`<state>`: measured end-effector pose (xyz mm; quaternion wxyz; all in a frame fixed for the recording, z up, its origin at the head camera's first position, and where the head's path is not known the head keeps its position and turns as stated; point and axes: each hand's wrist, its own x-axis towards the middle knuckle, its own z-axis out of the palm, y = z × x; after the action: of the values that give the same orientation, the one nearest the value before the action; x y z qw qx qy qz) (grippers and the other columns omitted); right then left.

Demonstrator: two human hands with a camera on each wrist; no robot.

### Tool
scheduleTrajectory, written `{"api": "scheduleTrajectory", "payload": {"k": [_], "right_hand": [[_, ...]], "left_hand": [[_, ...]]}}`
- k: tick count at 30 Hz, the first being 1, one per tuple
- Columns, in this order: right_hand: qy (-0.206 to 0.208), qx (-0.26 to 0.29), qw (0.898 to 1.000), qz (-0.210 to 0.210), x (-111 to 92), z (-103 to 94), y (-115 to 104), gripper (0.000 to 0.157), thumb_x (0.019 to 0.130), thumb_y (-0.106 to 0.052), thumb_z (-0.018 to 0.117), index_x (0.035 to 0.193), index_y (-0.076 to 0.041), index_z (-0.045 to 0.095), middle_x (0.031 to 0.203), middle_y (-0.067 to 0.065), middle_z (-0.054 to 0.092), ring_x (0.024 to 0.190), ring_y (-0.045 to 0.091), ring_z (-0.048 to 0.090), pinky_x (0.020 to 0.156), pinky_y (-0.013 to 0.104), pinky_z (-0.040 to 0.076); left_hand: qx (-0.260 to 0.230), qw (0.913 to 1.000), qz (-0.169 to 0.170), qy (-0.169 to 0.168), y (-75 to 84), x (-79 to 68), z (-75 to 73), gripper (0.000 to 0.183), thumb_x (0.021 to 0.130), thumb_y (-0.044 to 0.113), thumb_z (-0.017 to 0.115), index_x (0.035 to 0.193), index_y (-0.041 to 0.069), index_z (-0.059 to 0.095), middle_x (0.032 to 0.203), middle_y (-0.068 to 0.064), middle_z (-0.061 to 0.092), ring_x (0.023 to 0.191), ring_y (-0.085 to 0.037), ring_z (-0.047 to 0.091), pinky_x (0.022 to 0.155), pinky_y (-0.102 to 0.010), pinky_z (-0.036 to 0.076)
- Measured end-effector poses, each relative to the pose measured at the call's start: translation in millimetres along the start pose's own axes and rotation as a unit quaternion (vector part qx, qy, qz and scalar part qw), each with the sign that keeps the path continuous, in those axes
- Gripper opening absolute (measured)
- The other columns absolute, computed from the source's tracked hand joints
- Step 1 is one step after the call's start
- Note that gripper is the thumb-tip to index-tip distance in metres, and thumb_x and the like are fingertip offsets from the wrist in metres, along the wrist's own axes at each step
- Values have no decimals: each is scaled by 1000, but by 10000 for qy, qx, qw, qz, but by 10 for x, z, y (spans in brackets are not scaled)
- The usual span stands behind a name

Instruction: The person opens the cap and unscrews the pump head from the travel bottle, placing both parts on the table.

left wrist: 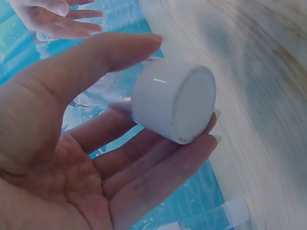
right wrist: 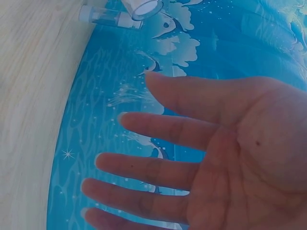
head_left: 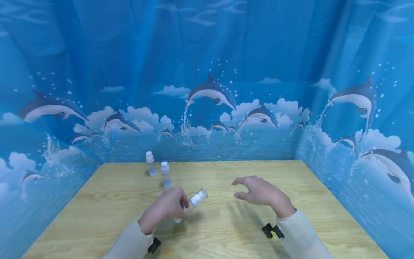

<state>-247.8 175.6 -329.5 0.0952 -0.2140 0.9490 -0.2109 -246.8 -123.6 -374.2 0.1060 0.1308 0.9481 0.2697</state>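
My left hand (head_left: 168,207) grips a small clear bottle (head_left: 198,197) between thumb and fingers. The bottle is tilted above the table, its upper end leaning right; its middle is hidden behind the fingers in the head view. In the left wrist view, the white round end of this bottle (left wrist: 177,100) faces the camera. To the right, my right hand (head_left: 263,192) hovers with fingers extended and holds nothing. Its palm and spread fingers (right wrist: 153,167) show in the right wrist view.
Two similar clear bottles with white ends stand at the back left of the wooden table (head_left: 220,237): one farther back (head_left: 150,164), one nearer my left hand (head_left: 165,174). A blue dolphin-print curtain (head_left: 207,54) encloses the back and sides.
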Motion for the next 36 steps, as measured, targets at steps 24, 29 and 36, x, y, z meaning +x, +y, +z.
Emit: {"api": "scheduleTrajectory", "payload": {"k": [24,29,36], "right_hand": [[-68,53,10000,-27,-50,8,-43,40,100,-24,67,137,-8,63,139,13,66,129,36,62,111,59,47],[-106,131,9999,-24,-64,39,-52,41,99,-22,68,137,-8,62,139,13,66,129,36,62,111,59,47],[-27,94,9999,-20,-96,82,-109,44,97,-23,71,138,-8,62,139,13,66,128,36,63,110,58,48]], "left_hand": [[-88,9993,344,147,-15,-75,66,43,67,3,88,108,3,77,81,-3,70,70,-14,62,60,-27,55],[-183,9987,472,54,-19,-89,79,40,71,3,87,109,1,74,79,-1,68,70,-15,62,60,-29,55],[-67,9987,507,-5,11,-131,76,40,71,5,87,109,8,74,83,-2,70,74,-16,61,64,-32,54]]}}
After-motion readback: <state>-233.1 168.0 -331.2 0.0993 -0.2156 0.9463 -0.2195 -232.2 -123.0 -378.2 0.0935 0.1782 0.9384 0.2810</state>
